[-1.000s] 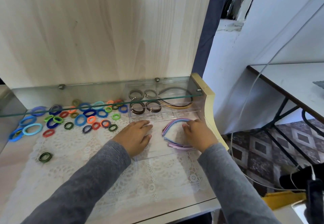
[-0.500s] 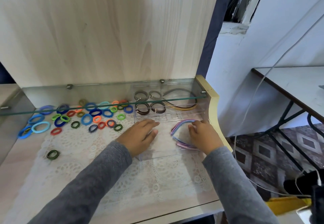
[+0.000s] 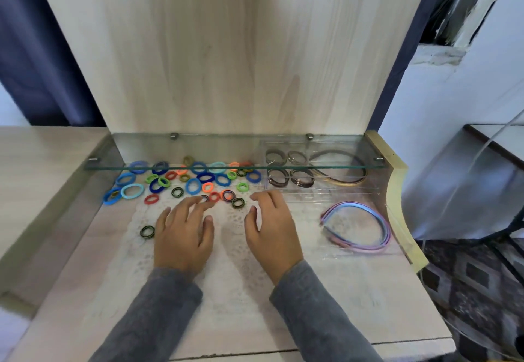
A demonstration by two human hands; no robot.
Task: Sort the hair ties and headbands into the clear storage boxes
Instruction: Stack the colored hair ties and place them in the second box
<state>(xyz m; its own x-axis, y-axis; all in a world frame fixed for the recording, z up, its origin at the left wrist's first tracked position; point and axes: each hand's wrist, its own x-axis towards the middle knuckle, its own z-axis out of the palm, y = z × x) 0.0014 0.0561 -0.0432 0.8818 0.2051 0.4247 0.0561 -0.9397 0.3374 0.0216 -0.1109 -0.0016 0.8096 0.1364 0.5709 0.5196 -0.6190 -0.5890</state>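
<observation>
Head view: the left grip (image 3: 183,237) and right grip (image 3: 273,237) hover open, fingers spread and holding nothing, over the lace mat (image 3: 232,271) on the tabletop (image 3: 368,305). Coloured hair ties (image 3: 195,181) lie along the mat's far edge, and one black-green tie (image 3: 147,232) lies at its left. Right of the mat, pastel headbands (image 3: 360,225) lie in a clear box (image 3: 307,220).

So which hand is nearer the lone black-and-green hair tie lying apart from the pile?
Left. The left hand sits just right of the lone hair tie; the right hand is farther right, beyond the left hand.
</observation>
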